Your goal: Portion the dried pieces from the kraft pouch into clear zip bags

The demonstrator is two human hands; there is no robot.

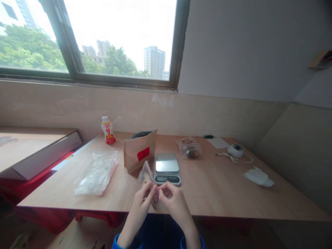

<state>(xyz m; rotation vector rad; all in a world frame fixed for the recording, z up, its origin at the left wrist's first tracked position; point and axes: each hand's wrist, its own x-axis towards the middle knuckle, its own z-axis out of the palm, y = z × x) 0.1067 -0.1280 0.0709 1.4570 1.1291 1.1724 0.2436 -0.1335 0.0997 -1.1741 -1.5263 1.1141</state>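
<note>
Both my hands meet over the front edge of the table, fingers closed in a pinch. My left hand [144, 196] and my right hand [172, 197] hold a small pinkish thing [156, 194] between their fingertips, too small and blurred to name. Just beyond the left fingers stands part of a clear plastic bag [146, 170], with something pale in its lower part; the hand covers the rest. A kitchen scale [167, 163] with a silver plate lies right beyond my fingers. Behind the plastic bag, a brown paper pouch [133, 155] with a red label stands upright, its top open.
Flat clear zip bags [94, 174] lie at the left, near a white and red bottle [108, 130]. Right of the scale are a filled zip bag [191, 149], white paper [218, 143], a dome camera [235, 150] with its cable, and a crumpled white packet [258, 176].
</note>
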